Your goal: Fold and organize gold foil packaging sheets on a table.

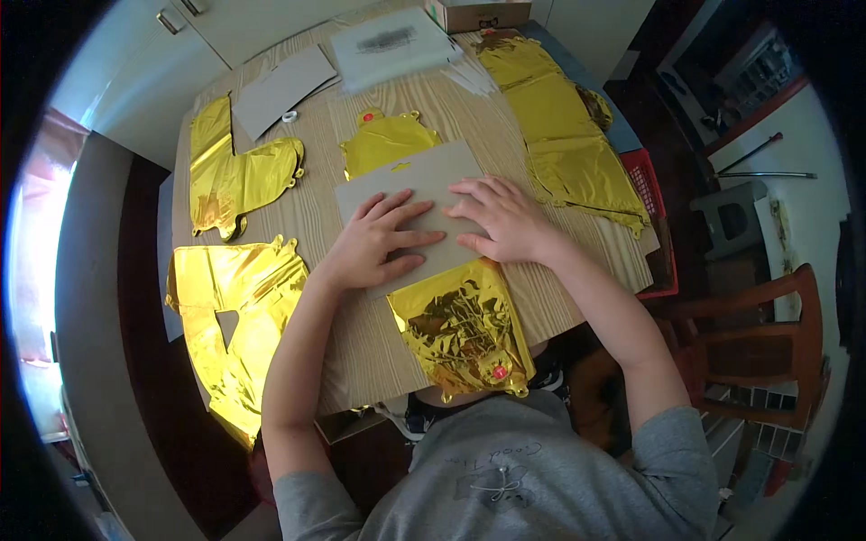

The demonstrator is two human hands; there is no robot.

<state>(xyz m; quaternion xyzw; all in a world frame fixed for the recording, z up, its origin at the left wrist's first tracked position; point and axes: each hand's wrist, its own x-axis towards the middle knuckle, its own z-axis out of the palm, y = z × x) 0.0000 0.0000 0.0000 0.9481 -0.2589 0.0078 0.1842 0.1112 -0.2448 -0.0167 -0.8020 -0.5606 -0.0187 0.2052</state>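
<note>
A grey card with a small hang hole (435, 180) lies on the wooden table in front of me, on top of a gold foil balloon (386, 144). That balloon sticks out beyond the card's far edge, and its crinkled near part (465, 329), with a red spot, hangs over the table's front edge. My left hand (386, 236) rests on the left part of the card with fingers spread. On the right side of the card, my right hand (502, 221) is also laid down with its fingers apart. The balloon's middle is hidden beneath the card.
Flat gold foil balloons lie at the left (257, 176), near left (262, 270) and right (564, 135). Behind are grey cards (284, 90), a small white tape roll (290, 116), clear plastic bags (397, 68), white strips (469, 77) and a cardboard box (487, 13). A wooden chair (798, 352) stands right.
</note>
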